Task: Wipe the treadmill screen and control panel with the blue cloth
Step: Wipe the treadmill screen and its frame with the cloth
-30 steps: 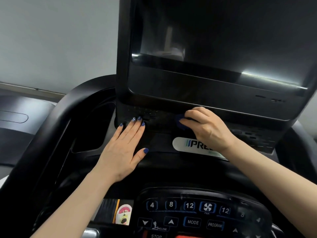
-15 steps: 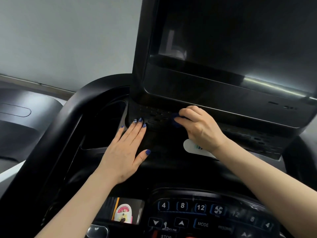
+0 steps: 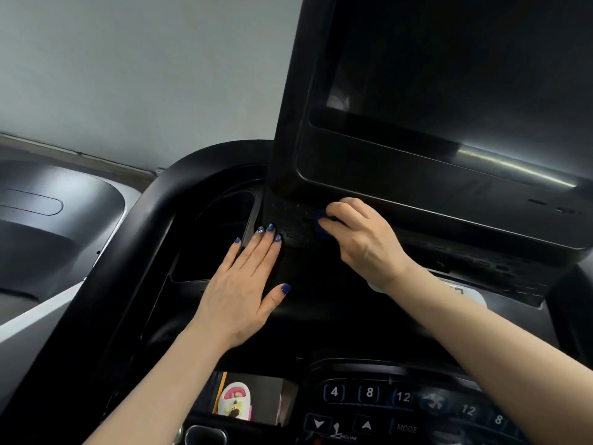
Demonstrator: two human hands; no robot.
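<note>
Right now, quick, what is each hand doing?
Left hand: open, resting flat on the treadmill console.
Right hand: holding the blue cloth against the vent strip.

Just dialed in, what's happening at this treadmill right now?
A person is wiping the treadmill. The right hand grips a bunched blue cloth and presses it against the vented strip just below the dark screen. The left hand lies flat, fingers straight, on the black console beside it, apparently bracing. The button panel near the bottom of the view is not being touched.
</note>
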